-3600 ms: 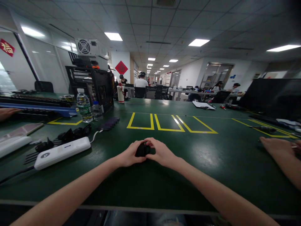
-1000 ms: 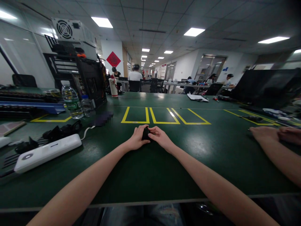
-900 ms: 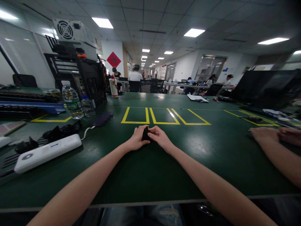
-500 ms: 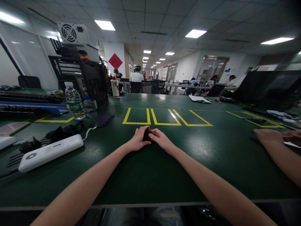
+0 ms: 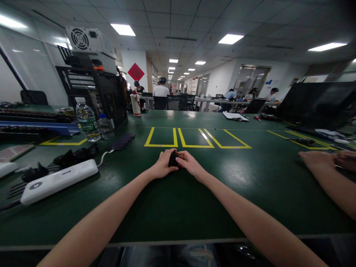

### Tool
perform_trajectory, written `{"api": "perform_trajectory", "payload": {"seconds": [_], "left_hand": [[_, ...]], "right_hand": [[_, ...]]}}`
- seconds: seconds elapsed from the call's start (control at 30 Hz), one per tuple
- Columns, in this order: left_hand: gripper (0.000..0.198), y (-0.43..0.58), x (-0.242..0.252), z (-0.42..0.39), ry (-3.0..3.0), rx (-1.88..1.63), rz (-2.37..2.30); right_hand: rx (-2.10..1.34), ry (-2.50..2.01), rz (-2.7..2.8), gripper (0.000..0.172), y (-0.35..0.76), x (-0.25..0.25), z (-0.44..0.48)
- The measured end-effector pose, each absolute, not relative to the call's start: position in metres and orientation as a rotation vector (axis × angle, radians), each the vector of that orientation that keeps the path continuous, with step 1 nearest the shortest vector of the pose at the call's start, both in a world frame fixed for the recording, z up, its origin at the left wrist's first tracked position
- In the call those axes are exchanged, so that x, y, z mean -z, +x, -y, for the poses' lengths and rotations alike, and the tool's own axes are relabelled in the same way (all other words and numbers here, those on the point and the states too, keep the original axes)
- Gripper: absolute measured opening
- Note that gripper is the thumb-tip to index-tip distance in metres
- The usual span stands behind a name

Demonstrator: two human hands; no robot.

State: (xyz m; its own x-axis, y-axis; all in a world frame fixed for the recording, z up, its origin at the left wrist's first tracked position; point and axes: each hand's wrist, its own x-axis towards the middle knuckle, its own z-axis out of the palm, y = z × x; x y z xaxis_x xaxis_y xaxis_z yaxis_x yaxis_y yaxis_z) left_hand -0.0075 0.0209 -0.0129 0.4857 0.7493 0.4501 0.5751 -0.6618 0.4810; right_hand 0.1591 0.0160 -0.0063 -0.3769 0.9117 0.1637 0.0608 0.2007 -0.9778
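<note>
Between my two hands, just over the green table (image 5: 167,211), is a small black object (image 5: 172,159) whose kind I cannot make out. My left hand (image 5: 163,164) wraps around its left side, thumb low and fingers over the top. On the other side, my right hand (image 5: 189,164) has its thumb and fingertips closed against the object's right edge. Much of the black object is hidden by the fingers.
Yellow tape outlines (image 5: 160,145) lie beyond my hands. To the left are a white power strip (image 5: 59,181), a water bottle (image 5: 88,122) and an open computer case (image 5: 109,98). At right, a co-worker's hands (image 5: 317,162) rest by a dark monitor (image 5: 319,105).
My hands keep nearly the same hold on the black object. The co-worker's hands at the right have shifted slightly.
</note>
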Motion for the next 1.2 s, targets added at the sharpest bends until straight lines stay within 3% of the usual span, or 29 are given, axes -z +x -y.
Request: {"api": "perform_trajectory", "payload": {"seconds": [0.5, 1.2], "left_hand": [[0.067, -0.0088, 0.0138, -0.0217, 2.48, -0.943, -1.099], [0.067, -0.0084, 0.0114, -0.0197, 2.477, -0.938, -1.113]], "right_hand": [[-1.231, -0.894, 1.694, 0.023, 0.1635, 0.0019, -0.0117], [-1.235, -0.911, 1.683, 0.027, 0.1627, 0.0103, -0.0174]]}}
